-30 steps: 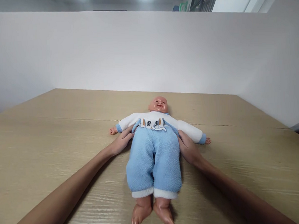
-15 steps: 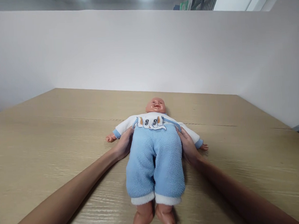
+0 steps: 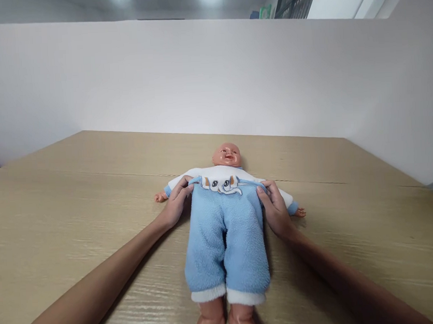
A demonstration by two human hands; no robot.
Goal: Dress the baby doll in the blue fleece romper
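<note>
A baby doll [image 3: 226, 155] lies on its back, head away from me, arms spread and bare feet toward me. It wears a white top with blue cuffs and light blue fleece overalls [image 3: 225, 234] with white leg hems. An elephant face [image 3: 220, 183] decorates the bib. My left hand [image 3: 178, 198] pinches the blue strap at the left side of the bib. At the other side, my right hand [image 3: 274, 205] grips the right strap [image 3: 252, 183] between thumb and fingers. Both straps are drawn out sideways across the doll's chest.
The doll rests on a wide wooden table [image 3: 76, 198] with a seam running across it. A white partition wall [image 3: 197, 76] stands behind the table and continues along the right side.
Both hands have come up over the strap edges, fingers now on top of the straps. The straps lie straighter and wider, and the bib is pulled flatter. The view has tilted slightly upward.
</note>
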